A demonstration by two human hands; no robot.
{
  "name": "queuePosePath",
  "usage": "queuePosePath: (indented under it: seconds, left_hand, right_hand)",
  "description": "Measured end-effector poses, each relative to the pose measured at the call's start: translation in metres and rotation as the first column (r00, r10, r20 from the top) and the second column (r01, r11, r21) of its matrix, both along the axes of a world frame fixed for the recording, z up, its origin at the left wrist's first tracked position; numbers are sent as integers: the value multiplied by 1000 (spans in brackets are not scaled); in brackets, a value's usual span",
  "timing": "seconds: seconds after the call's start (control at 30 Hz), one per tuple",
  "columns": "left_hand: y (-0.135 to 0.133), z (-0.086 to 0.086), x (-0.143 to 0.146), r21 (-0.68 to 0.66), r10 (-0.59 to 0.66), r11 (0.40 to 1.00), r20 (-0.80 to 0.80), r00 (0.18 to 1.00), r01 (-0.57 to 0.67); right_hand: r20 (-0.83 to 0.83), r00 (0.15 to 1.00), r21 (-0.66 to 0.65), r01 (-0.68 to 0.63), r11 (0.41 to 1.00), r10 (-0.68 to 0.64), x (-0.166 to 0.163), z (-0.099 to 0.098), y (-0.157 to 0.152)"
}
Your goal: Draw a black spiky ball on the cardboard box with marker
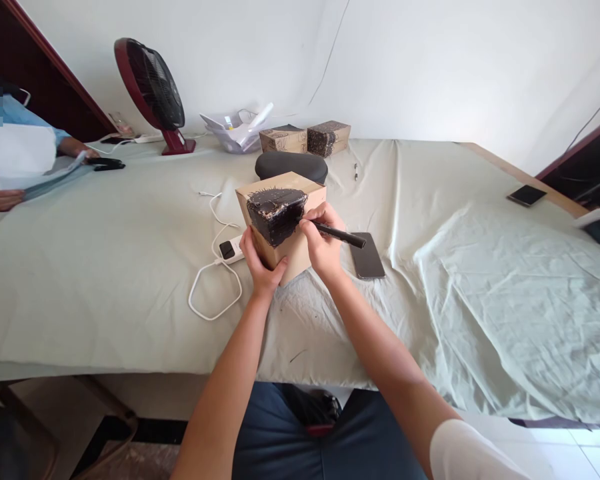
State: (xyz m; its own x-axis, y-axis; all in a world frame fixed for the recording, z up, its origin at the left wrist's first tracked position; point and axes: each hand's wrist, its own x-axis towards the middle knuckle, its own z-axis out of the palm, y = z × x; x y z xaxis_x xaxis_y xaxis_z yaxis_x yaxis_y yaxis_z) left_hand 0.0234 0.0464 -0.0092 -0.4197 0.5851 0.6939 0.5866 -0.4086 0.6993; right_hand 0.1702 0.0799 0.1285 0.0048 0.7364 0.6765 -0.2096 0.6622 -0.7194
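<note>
A cardboard box (300, 257) stands in front of me on the cloth, one corner turned my way. Black ink covers a patch (277, 207) that runs over its top edge onto the side. My left hand (263, 267) grips the box at its lower left, thumb on the near face and fingers around the left side. Between the thumb and fingers of my right hand (325, 243) is a black marker pen (341, 235). Its tip points at the inked patch; whether it touches is hidden by the fingers. A dark phone (367, 255) lies flat just right of that hand.
Behind the box sit a black case (291, 167) and two patterned boxes (329, 138). A white power strip (231, 249) with a looped cable lies to the left. Farther back are a plastic basket (237, 137) and a red fan (153, 87). Another person (25, 143) sits at left.
</note>
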Motion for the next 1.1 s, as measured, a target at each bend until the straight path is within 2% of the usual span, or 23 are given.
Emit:
queuePosePath:
  seconds: [0.13, 0.33, 0.53, 0.7, 0.8, 0.97, 1.1]
  left_hand:
    - [0, 0, -1, 11, 0, 1000, 10, 1000, 0]
    - [0, -2, -4, 26, -27, 999, -5, 1000, 27]
    - [-2, 1, -6, 59, -38, 997, -67, 997, 42]
    - [-4, 8, -4, 139, -40, 988, -158, 987, 63]
    - [-6, 12, -2, 164, -41, 984, -198, 979, 74]
    - [-9, 17, 1, 207, -35, 974, -271, 962, 94]
    - [-11, 19, 2, 226, -18, 970, -314, 949, 93]
  right_hand:
    - [-53, 999, 3, 1, 1000, -1, 6, 6, 3]
    - [-145, 989, -68, -41, 997, 31, 13, 10, 10]
    - [-133, 987, -103, 73, 992, -86, 21, 17, 13]
    - [-85, 983, 11, 163, 987, -161, 33, 28, 11]
    - [5, 998, 46, 64, 997, -65, 42, 37, 7]
    - [143, 976, 18, -172, 985, 167, 49, 54, -9]
    - [210, 952, -8, -226, 974, 222, 46, 61, -19]
